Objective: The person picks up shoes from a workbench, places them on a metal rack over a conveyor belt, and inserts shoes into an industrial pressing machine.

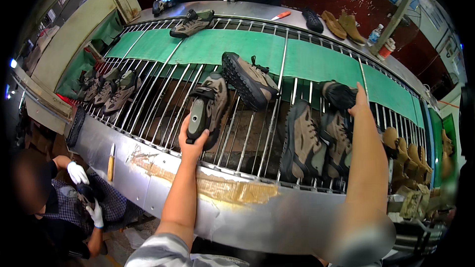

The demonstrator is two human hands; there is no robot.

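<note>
My left hand (192, 148) is wrapped round the heel of a brown-and-black hiking shoe (216, 106), its toe pointing away from me over the metal rods. Farther right, my right hand (360, 105) grips the end of another dark-soled shoe (340, 94), which is tilted, with much of it turned from view. Between my hands a third hiking shoe (251, 80) leans on its side, black tread showing. Just left of my right forearm two shoes stand side by side, a brown one (303, 141) and its neighbour (337, 136), partly hidden by the arm.
A rack of metal rods (163, 113) carries a green strip (237, 44). Several shoes (118, 94) sit at its left end; tan boots (405, 153) stand at right. A wooden-handled knife (111, 163) lies on the metal ledge (148, 188). Gloved co-workers handle shoes at far side and lower left.
</note>
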